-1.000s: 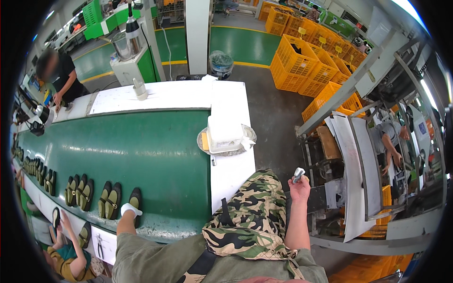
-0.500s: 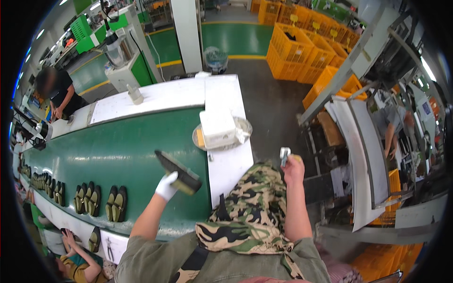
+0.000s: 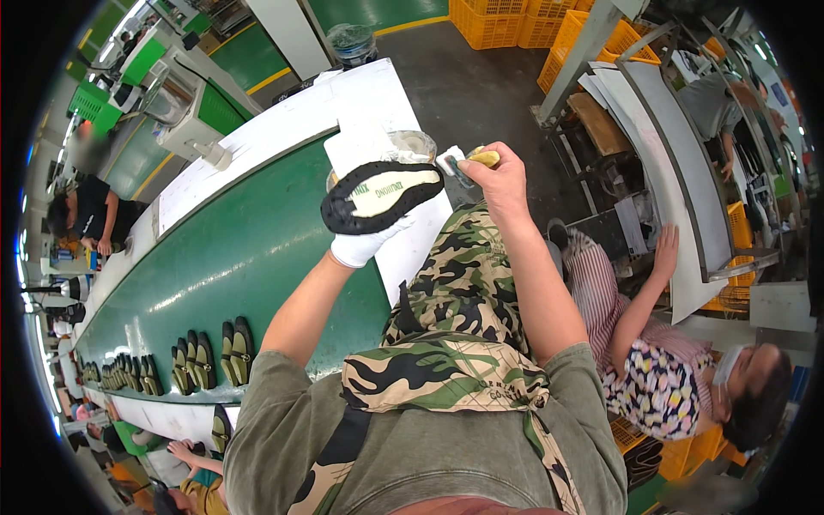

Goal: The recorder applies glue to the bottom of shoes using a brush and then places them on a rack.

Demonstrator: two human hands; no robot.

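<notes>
My left hand [image 3: 360,246] wears a white glove and grips a black-edged shoe [image 3: 335,210] from below, its cream underside turned up. Bare, my right hand [image 3: 500,182] is closed on a small brush [image 3: 486,159] with a yellow handle and a whitish head. The brush head is at the right end of the shoe; whether the two touch, I cannot tell. Behind the shoe, partly hidden, a plastic-wrapped round dish [image 3: 414,142] sits on the white tabletop [image 3: 369,99].
Green and black shoes [image 3: 236,354] stand in rows on the green conveyor belt [image 3: 223,266] to my left. A person in a floral top [image 3: 657,386] is close on my right, one hand on a white-covered rack [image 3: 678,206]. Yellow crates [image 3: 489,24] are stacked at the far side.
The shoe has turned underside up and shifted right. The brush has moved left to the shoe's end. My view has shifted, and the person in the floral top now shows on the right.
</notes>
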